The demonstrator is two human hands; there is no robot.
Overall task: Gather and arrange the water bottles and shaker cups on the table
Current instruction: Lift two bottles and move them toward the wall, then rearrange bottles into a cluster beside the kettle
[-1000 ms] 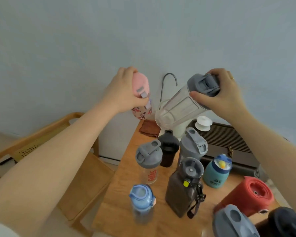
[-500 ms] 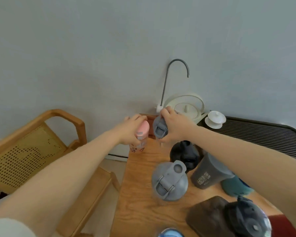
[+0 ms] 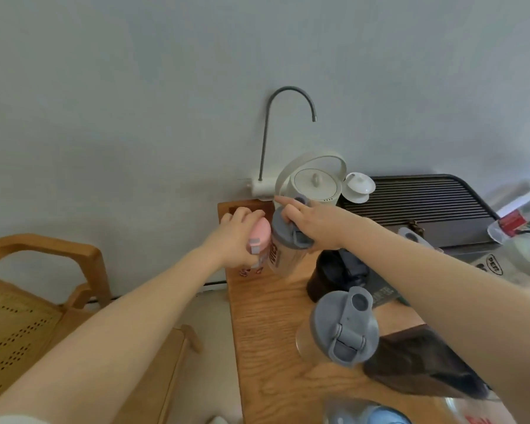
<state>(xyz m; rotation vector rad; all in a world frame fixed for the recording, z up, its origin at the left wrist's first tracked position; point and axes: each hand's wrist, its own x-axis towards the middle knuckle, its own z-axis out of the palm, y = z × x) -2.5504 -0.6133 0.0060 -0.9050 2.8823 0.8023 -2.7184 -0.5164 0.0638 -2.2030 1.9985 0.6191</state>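
My left hand (image 3: 236, 237) grips a pink-lidded bottle (image 3: 259, 240) at the far left corner of the wooden table (image 3: 266, 316). Right beside it, my right hand (image 3: 314, 224) holds the grey lid of a clear shaker cup (image 3: 283, 255), index finger stretched out. The two bottles touch side by side and look set down on the tabletop. Closer to me stand another clear shaker with a grey flip lid (image 3: 343, 325), a black cup (image 3: 334, 273), a dark brown bottle (image 3: 416, 362) and a blue-lidded bottle (image 3: 377, 416) at the bottom edge.
A white kettle (image 3: 314, 182) under a curved tap (image 3: 288, 117) and a small white lid (image 3: 358, 188) stand at the back by the wall. A dark slatted tea tray (image 3: 426, 206) fills the back right. A wooden chair (image 3: 28, 286) stands left of the table.
Both hands came down from the air with the pink bottle and the clear shaker and reached the table's far left corner. The view tilted closer to the table.
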